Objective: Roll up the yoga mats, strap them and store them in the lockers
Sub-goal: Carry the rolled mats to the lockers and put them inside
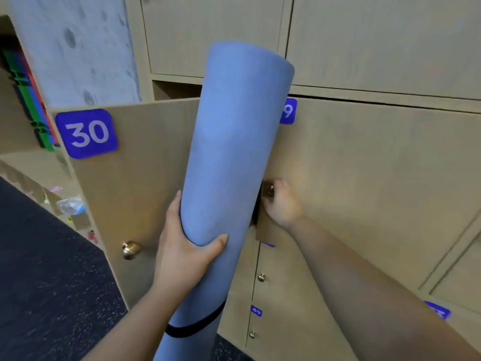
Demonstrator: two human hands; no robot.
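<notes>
Mat ready, locker door in hand

Your left hand [187, 246] grips the strapped mat [229, 165] upright before the lockers; your right hand [279, 201] pinches a door knob [268, 190] (the long roll may strike door 30 [135, 178]).

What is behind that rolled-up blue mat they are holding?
Behind the rolled blue yoga mat stand wooden locker doors: door 30 swung open, and a purple number plate half covered, showing only a 9. The right hand grips a brass knob. The locker's inside is hidden.

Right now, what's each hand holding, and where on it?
Left hand grips the rolled blue yoga mat around its lower middle, above the black strap. Right hand pinches a locker door's brass knob.
</notes>
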